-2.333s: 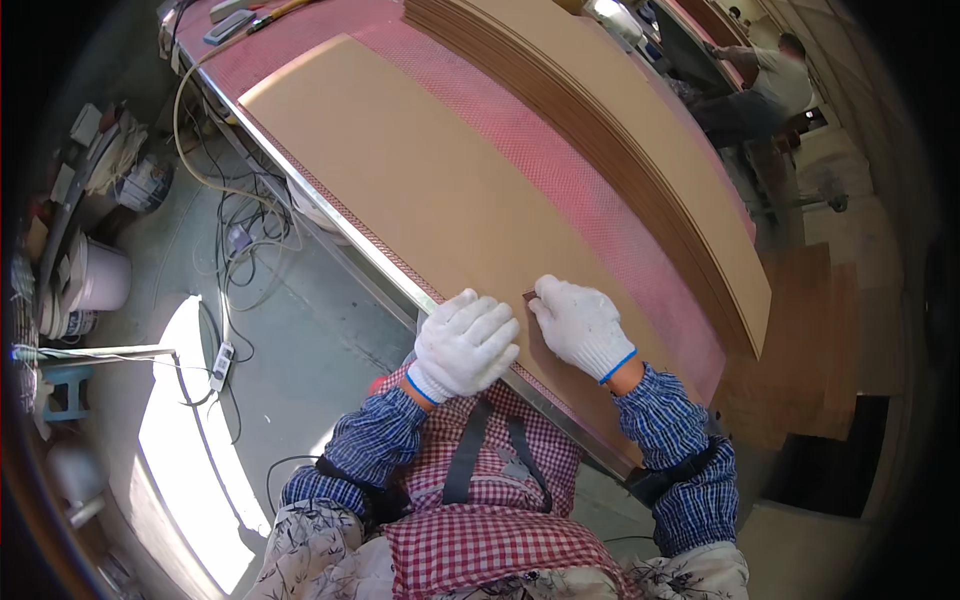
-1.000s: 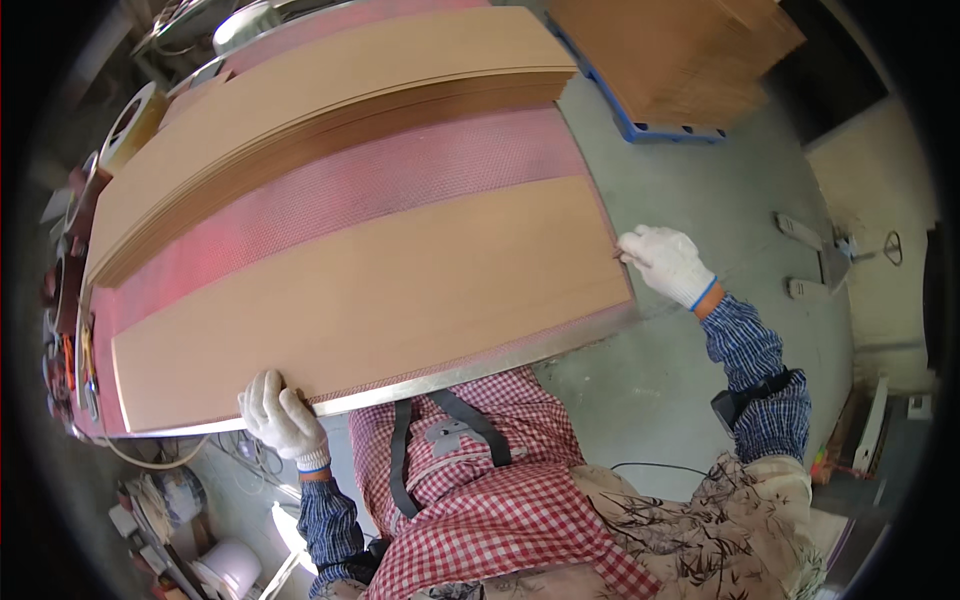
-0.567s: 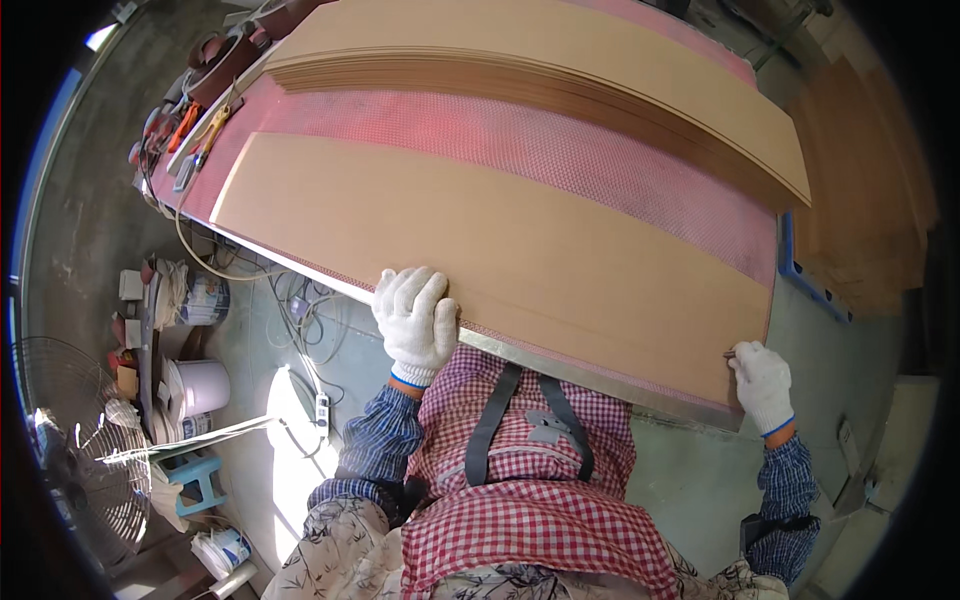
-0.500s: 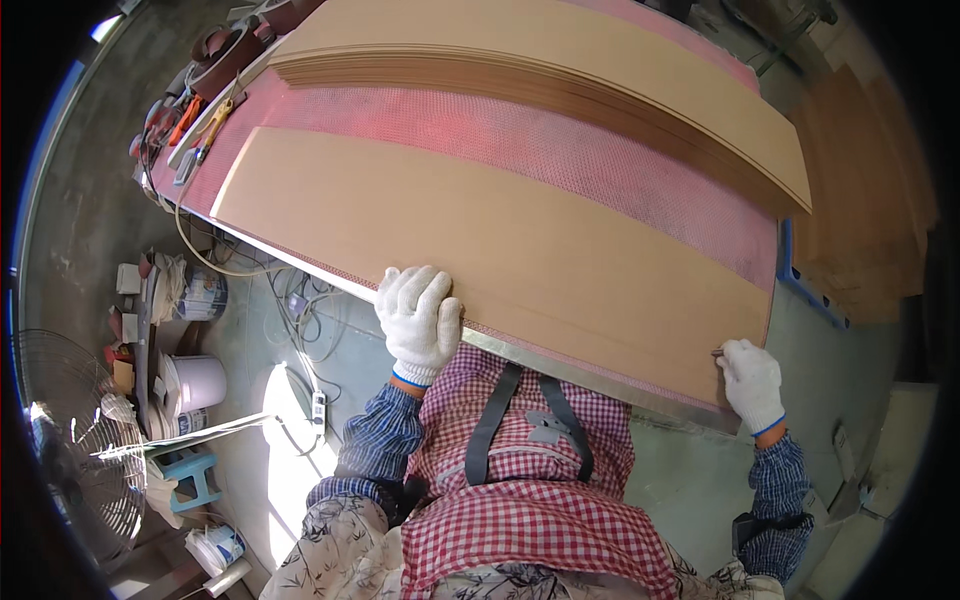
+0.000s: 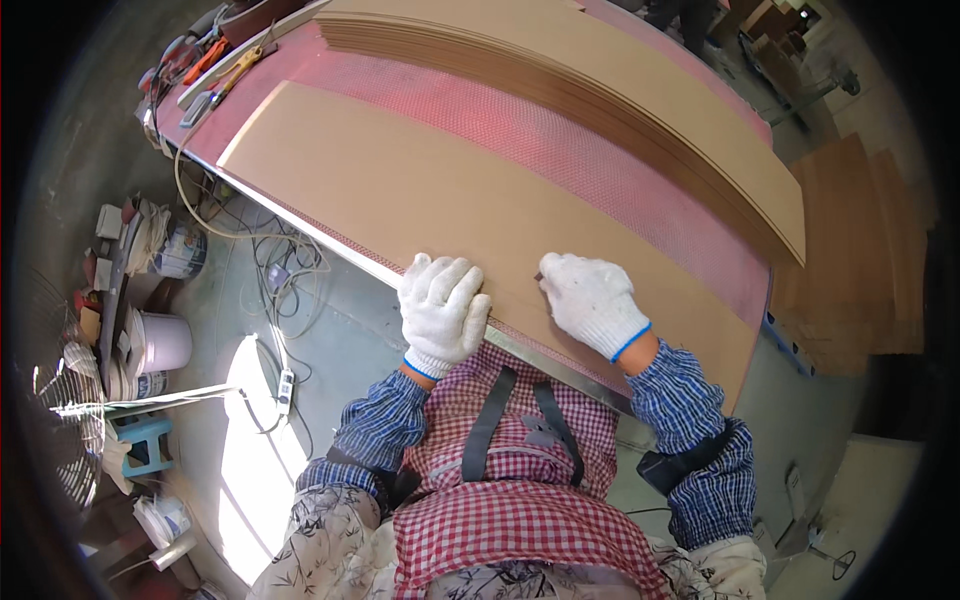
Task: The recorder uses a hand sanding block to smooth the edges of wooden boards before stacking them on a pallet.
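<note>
A long flat brown board [image 5: 400, 190] lies along the near side of a red-covered table [image 5: 440, 110]. My left hand [image 5: 442, 305], in a white knit glove, rests on its near edge with the fingers stretched over the top face. To its right, my gloved right hand [image 5: 595, 300] is closed and held against the board's face. A small dark tip [image 5: 541, 277] pokes out at its fingers; the rest of that thing is hidden by the glove. Behind the board lies a stack of similar long brown boards [image 5: 560, 85].
Yellow-handled pliers [image 5: 240, 68] and other tools lie at the table's far left. Cables [image 5: 290, 300] trail on the floor. A fan [image 5: 70, 420], a white bucket [image 5: 160, 342] and a blue stool [image 5: 148, 440] stand at left. Brown panels [image 5: 850, 250] stand at right.
My right hand has moved left along the board, from its right end to near my left hand. The left hand stays on the near edge. The view has shifted slightly.
</note>
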Demonstrator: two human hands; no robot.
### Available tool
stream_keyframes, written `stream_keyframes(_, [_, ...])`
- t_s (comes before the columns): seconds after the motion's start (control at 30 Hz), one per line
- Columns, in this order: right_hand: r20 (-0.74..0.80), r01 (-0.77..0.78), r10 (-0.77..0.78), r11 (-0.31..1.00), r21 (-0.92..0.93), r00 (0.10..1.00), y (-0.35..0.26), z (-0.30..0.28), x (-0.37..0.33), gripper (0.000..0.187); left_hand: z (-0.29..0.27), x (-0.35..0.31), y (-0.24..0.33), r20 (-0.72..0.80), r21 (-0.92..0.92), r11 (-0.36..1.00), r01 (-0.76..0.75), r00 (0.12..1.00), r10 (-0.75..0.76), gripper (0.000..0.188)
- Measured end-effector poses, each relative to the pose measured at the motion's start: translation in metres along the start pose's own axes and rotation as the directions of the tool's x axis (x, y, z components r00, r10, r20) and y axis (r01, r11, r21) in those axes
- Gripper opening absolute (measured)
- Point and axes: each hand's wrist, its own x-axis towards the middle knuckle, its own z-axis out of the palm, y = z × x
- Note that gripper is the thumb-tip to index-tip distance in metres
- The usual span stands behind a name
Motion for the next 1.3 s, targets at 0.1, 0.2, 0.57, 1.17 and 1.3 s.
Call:
stream_keyframes(0.1, [-0.032,0.066,-0.065,0.997,0.032,0.997,-0.022,0.002,0.041,0.012,-0.001,0.0,-0.005,0.005,-0.019,1.0,0.011,1.0,-0.01,0.022])
stream_keyframes(0.2, [-0.005,0.078,-0.078,0.996,0.034,0.997,-0.041,-0.003,0.074,0.016,-0.002,0.004,-0.005,-0.019,0.019,1.0,0.016,1.0,-0.016,0.024])
stream_keyframes(0.57, [-0.156,0.036,0.036,0.899,0.436,0.987,-0.059,0.014,0.066,0.027,-0.015,-0.005,0.011,0.04,0.023,0.998,0.063,0.997,-0.064,0.018])
stream_keyframes(1.17, [-0.404,-0.009,0.484,0.649,0.761,0.776,0.011,0.059,-0.124,0.018,-0.007,0.007,0.013,-0.033,0.084,0.996,-0.01,0.999,0.013,0.016])
stream_keyframes(1.3, [-0.362,-0.025,0.523,0.594,0.804,0.771,0.009,0.066,-0.127,0.018,-0.009,0.005,0.016,-0.023,0.099,0.995,-0.008,1.0,0.01,0.016])
